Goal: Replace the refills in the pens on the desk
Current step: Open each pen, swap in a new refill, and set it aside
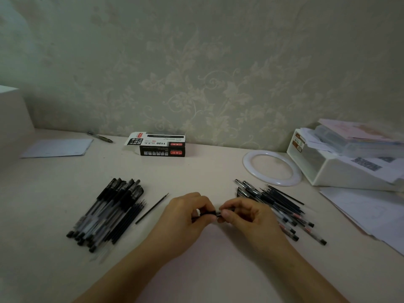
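Observation:
Both hands meet at the middle of the desk around one black pen (213,213). My left hand (188,212) grips its barrel, fingers curled round it. My right hand (242,213) pinches the pen's other end between thumb and fingers. Most of the pen is hidden inside the hands. A pile of black capped pens (109,212) lies to the left, with several loose refills along its right side. One single refill (152,208) lies apart, between that pile and my left hand. A second pile of pens and refills (279,206) lies just right of my right hand.
Two stacked black-and-white pen boxes (160,145) stand at the back by the wall. A white ring (272,167) lies at the right, beside a white organizer (341,162) stuffed with papers. Loose sheets (367,212) cover the right edge. A paper (58,148) and a pen (100,137) lie back left.

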`<state>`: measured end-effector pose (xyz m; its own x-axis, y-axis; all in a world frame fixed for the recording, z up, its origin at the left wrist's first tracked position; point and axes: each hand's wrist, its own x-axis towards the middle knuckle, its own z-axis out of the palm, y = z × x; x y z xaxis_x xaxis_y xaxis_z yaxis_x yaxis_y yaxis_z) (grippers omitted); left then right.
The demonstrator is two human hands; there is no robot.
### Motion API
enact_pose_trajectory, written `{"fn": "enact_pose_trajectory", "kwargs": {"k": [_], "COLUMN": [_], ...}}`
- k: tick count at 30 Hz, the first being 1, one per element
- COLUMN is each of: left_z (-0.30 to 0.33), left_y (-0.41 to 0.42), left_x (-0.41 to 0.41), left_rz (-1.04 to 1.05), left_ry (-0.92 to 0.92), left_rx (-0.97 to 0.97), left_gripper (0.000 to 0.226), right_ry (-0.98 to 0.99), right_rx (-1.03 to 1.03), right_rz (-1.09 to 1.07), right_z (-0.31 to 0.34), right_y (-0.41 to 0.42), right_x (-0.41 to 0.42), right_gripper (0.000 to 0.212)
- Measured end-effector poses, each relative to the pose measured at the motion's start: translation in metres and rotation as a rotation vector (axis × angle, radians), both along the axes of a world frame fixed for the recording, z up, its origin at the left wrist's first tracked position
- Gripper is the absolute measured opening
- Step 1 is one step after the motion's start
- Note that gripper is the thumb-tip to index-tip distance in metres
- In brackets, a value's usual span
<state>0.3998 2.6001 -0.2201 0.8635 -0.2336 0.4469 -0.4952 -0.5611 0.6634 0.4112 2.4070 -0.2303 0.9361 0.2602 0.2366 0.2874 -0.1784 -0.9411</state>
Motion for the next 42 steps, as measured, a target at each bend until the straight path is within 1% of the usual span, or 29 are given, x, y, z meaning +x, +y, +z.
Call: {"fn": "enact_pose_trajectory", "kwargs": {"k": [4, 7, 10, 13, 15, 17, 20, 23, 26, 30, 34, 36, 38, 40, 42], "left_z": [0.0, 0.004, 0.014, 0.025, 0.028, 0.03, 0.029, 0.024, 0.021, 0.02, 0.022, 0.022, 0.02, 0.015, 0.008], "left_y": [-0.002, -0.004, 0.006, 0.033, 0.055, 0.073, 0.087, 0.09, 0.091, 0.09, 0.082, 0.072, 0.055, 0.033, 0.016], "left_x": [-0.002, -0.004, -0.002, 0.001, 0.002, 0.001, -0.002, -0.001, 0.0, 0.002, 0.004, 0.004, 0.002, -0.001, -0.004], "left_rz": [0.008, 0.055, 0.22, 0.485, 0.679, 0.837, 0.942, 0.94, 0.932, 0.924, 0.911, 0.817, 0.635, 0.443, 0.302], "left_ry": [-0.006, -0.071, -0.191, -0.234, -0.161, -0.034, 0.099, 0.182, 0.206, 0.179, 0.089, 0.003, -0.083, -0.106, -0.1], "left_rx": [-0.015, -0.003, 0.028, 0.058, 0.108, 0.178, 0.248, 0.26, 0.279, 0.316, 0.362, 0.351, 0.307, 0.267, 0.244], "left_gripper": [0.006, 0.003, 0.004, 0.006, 0.012, 0.015, 0.017, 0.02, 0.021, 0.021, 0.021, 0.02, 0.017, 0.015, 0.013], "right_ry": [-0.025, -0.051, -0.033, -0.037, -0.042, -0.04, -0.033, -0.032, -0.025, -0.018, -0.03, -0.039, -0.08, -0.197, -0.335], "right_rx": [-0.009, -0.048, -0.063, -0.067, -0.075, -0.073, -0.073, -0.091, -0.087, -0.096, -0.111, -0.124, -0.14, -0.211, -0.338], "right_rz": [-0.015, -0.057, -0.123, -0.147, -0.148, -0.15, -0.158, -0.157, -0.161, -0.157, -0.157, -0.169, -0.217, -0.318, -0.448], "right_z": [0.0, -0.003, -0.006, -0.006, -0.005, -0.004, -0.002, -0.001, -0.002, -0.002, -0.001, -0.001, 0.0, 0.003, 0.006], "right_y": [0.0, 0.001, 0.001, 0.002, 0.004, 0.004, 0.004, 0.004, 0.003, 0.005, 0.004, 0.004, 0.006, 0.003, -0.004], "right_x": [0.003, 0.003, 0.002, 0.002, 0.0, -0.001, -0.002, -0.002, -0.002, -0.002, -0.002, -0.003, -0.005, -0.005, -0.003], "right_gripper": [0.014, 0.015, 0.017, 0.01, 0.009, 0.009, 0.009, 0.007, 0.006, 0.006, 0.007, 0.009, 0.013, 0.018, 0.017]}}
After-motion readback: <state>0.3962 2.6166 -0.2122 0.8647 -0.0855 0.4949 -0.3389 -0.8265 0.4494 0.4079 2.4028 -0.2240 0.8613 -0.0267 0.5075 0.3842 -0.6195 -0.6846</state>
